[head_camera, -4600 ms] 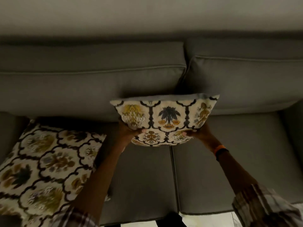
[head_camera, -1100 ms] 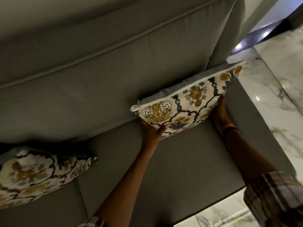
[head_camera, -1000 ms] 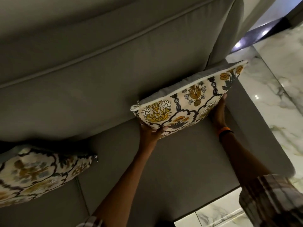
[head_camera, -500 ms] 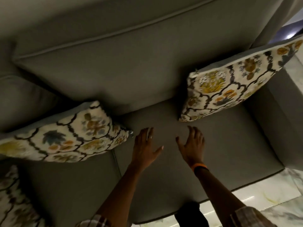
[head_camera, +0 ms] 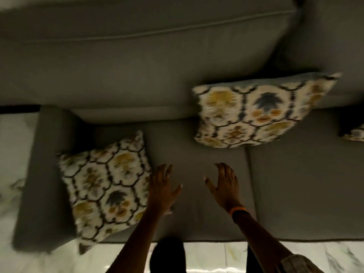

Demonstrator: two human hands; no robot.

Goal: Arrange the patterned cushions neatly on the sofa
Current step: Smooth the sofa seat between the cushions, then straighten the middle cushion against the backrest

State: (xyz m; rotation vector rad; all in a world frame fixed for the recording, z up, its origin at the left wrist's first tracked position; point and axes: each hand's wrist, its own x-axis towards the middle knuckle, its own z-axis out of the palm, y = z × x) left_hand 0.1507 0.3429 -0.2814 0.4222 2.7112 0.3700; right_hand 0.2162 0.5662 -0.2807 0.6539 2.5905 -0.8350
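Both hands empty w/ fingers spread over the grey sofa [head_camera: 295, 174] seat: left hand [head_camera: 162, 189] just beside the flat-lying patterned cushion [head_camera: 104, 186] near the sofa's left arm, right hand [head_camera: 224, 186] apart from any cushion. A 2nd cushion [head_camera: 256, 111] leans vs the backrest, center-right. Edge of a 3rd cushion [head_camera: 354, 134] shows at far right.
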